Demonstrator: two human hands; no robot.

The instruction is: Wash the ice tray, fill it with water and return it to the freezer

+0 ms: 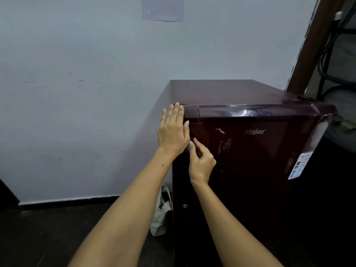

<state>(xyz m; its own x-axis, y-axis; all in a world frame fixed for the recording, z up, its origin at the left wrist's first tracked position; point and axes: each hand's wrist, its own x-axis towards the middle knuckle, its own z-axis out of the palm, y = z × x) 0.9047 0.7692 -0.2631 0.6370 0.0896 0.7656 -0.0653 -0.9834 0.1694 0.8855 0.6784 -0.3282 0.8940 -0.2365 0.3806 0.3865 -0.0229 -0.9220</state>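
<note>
1. Fridge (pixel 250 151): small, single door, glossy dark maroon, "Haier" lettering high on the door.
2. Door shut, flush with the cabinet. Scuffed pale marks left of the lettering, label sticker at the right edge.
3. Stands upright on a dark floor, left side close to a pale wall, back near the corner.
4. Small round lock low on the door's left edge.
5. Ice tray: not visible.

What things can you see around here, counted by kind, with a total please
Fridges: 1, the maroon fridge, door shut
Cloth bags: 1, the bag on the floor beside the fridge
Sheets of paper on the wall: 1, the sheet
Hands: 2, left hand and right hand, both at the door's edge
Total: 5
</note>
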